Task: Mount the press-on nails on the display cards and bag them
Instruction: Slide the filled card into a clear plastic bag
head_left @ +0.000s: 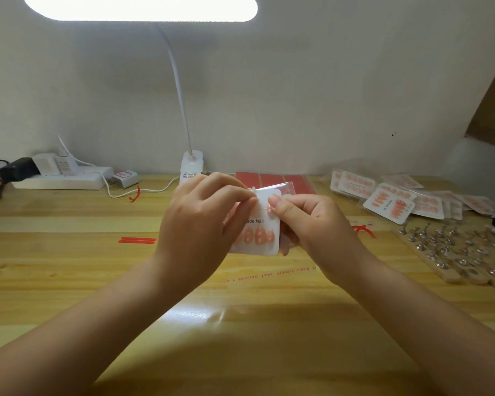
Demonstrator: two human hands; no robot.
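Observation:
A white display card (262,224) with a row of orange press-on nails (257,235) and the print "Nail" is held upright above the middle of the wooden table (69,281). A clear bag (283,187) lies around the card, its mouth at the top. My left hand (200,221) pinches the bag's top left edge, and my right hand (306,221) pinches the top right, thumb on the card's front. My fingers hide the card's upper row.
A pile of bagged nail cards (395,198) lies at the right rear. In front of it sits a wooden board with metal studs (455,252). Red sheets (275,178) lie behind my hands. Lamp base (191,167), power strip (60,180), peeled red strips (137,240), a clear liner strip (269,274).

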